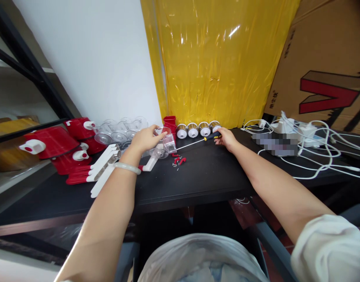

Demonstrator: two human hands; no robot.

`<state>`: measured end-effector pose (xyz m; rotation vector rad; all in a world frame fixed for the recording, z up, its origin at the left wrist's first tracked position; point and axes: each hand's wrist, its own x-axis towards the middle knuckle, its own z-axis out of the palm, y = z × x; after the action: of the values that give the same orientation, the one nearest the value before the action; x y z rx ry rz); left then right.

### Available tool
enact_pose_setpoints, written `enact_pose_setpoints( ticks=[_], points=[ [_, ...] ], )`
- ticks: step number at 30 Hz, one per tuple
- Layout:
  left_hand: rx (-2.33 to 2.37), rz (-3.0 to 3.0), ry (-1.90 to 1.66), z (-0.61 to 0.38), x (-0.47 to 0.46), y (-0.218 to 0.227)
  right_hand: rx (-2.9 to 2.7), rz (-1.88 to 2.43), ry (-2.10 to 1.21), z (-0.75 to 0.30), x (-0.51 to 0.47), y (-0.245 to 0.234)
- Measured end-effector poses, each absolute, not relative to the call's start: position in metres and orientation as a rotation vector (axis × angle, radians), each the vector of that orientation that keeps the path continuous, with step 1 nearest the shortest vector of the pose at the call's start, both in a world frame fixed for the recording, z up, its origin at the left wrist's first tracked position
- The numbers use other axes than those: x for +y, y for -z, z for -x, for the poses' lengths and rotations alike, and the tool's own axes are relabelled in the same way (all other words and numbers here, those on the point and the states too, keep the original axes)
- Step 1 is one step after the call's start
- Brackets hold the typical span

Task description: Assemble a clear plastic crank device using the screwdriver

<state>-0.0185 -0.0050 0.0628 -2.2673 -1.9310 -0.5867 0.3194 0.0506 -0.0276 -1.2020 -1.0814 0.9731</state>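
Observation:
My left hand (149, 139) is closed around a clear plastic part (170, 143) with a round disc and a boxy end, held just above the black tabletop. In my right hand (226, 139) is the dark handle of a long screwdriver (211, 136). Its thin shaft points left, and the tip reaches the boxy end of the clear part; whether it sits in a screw is too small to tell. Below the tip lie small red plastic pieces (182, 160) and several loose screws (174, 165). A white and red handle (151, 163) rests under the clear part.
Red housings (55, 147) with white knobs, white handles (105, 166) and clear discs (119, 136) crowd the left. Several metal cylinders (193, 131) and a red part (170, 122) line the back. White cables (321, 156) tangle at right, before a cardboard box (321, 58).

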Motion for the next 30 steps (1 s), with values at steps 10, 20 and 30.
enact_pose_setpoints(
  ticks=[10, 20, 30],
  points=[
    [-1.914, 2.292, 0.599, 0.020, -0.003, -0.062, -1.061, 1.249, -0.926, -0.321, 0.051, 0.029],
    [-1.909, 2.283, 0.600, 0.020, -0.004, -0.062, -0.958, 1.122, -1.089, -0.315, 0.042, 0.019],
    [-1.921, 2.276, 0.604, 0.020, -0.004, -0.062, -1.050, 1.167, -1.011, -0.319, 0.048, 0.024]
  ],
)
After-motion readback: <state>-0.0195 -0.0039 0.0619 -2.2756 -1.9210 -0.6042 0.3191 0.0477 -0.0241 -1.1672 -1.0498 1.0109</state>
